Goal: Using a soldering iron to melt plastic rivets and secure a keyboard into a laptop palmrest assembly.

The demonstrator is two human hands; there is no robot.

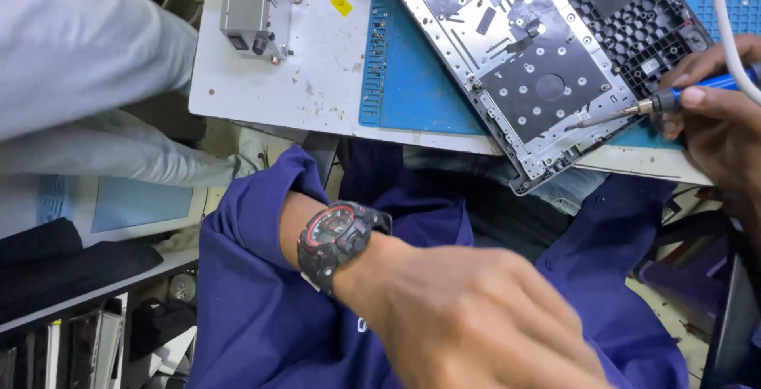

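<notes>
A right hand grips a blue soldering iron, tip on a laptop chassis overhanging the worktop; the left hand, blurred, empty, fingers loosely spread, hangs below beside a metal unit.

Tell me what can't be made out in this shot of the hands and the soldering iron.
- Left hand, head view: blurred, fingers cut off by the bottom edge; holding anything, cannot tell.
- Right hand: partly cut by the right edge; it grips the soldering iron.
- Iron tip on the laptop shell: contact spot too small to see.
- Shell: top cut off by the frame.
- Grey box: top cut off.
</notes>
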